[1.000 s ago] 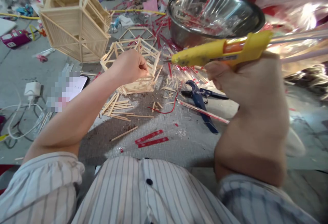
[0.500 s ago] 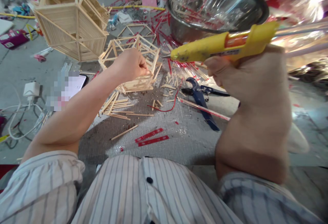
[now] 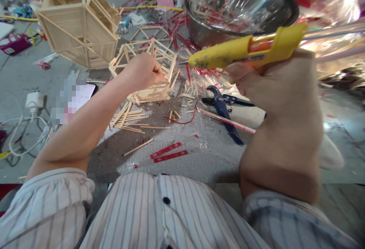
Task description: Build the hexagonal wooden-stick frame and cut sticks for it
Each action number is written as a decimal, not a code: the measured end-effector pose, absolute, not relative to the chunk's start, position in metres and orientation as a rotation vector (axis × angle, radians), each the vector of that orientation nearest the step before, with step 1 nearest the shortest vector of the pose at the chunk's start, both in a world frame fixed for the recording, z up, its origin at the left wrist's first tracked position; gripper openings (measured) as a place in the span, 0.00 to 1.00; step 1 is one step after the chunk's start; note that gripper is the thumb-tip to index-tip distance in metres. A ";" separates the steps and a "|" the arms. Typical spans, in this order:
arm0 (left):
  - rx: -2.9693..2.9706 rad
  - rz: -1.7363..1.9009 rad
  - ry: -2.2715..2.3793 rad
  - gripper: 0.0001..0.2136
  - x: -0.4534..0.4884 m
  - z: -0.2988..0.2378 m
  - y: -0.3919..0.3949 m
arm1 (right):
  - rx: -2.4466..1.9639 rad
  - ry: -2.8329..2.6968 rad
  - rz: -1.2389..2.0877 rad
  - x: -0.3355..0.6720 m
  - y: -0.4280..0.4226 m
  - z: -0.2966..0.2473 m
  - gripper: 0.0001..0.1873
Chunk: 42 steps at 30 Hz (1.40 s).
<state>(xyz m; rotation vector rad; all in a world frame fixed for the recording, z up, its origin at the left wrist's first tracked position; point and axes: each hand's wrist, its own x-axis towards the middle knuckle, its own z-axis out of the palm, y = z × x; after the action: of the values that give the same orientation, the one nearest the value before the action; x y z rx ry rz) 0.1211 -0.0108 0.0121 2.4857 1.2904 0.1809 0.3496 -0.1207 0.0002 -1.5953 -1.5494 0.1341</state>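
My right hand (image 3: 251,78) is wrapped round a yellow hot glue gun (image 3: 222,54), whose metal nozzle points left and stands a little apart from a small stick frame (image 3: 148,92). This frame is an open, many-sided structure of thin wooden sticks with a slatted near side. At its near right edge, the fingers of my left hand (image 3: 148,70) are pinched together on a wooden stick, and the hand hides part of the frame. Loose wooden sticks (image 3: 131,118) lie in a pile just in front. Dark blue cutters (image 3: 224,114) rest below the glue gun.
Behind on the left stands a larger stick structure (image 3: 82,28). A steel bowl (image 3: 199,28) with wrappers sits at the back right. Also around are a phone (image 3: 85,95), a white charger (image 3: 35,100), red strips (image 3: 171,156) and a thin red wire (image 3: 186,122).
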 end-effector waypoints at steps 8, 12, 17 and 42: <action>2.512 0.247 1.169 0.13 0.117 0.010 -0.005 | -1.600 -1.462 0.174 0.344 -0.121 0.004 0.22; 2.511 0.194 1.196 0.10 0.119 0.010 -0.006 | -1.625 -1.463 0.168 0.344 -0.121 0.005 0.21; 2.525 0.219 1.201 0.09 0.120 0.008 -0.005 | -1.614 -1.494 0.149 0.345 -0.120 0.004 0.23; 2.538 0.189 1.235 0.10 0.121 0.004 -0.004 | -1.643 -1.543 0.073 0.348 -0.119 0.001 0.29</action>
<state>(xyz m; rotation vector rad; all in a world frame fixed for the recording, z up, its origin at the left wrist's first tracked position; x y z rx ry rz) 0.1213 -0.0041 0.0041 2.5383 1.2346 0.1892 0.3477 -0.1191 0.0011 -1.6428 -1.5428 0.0726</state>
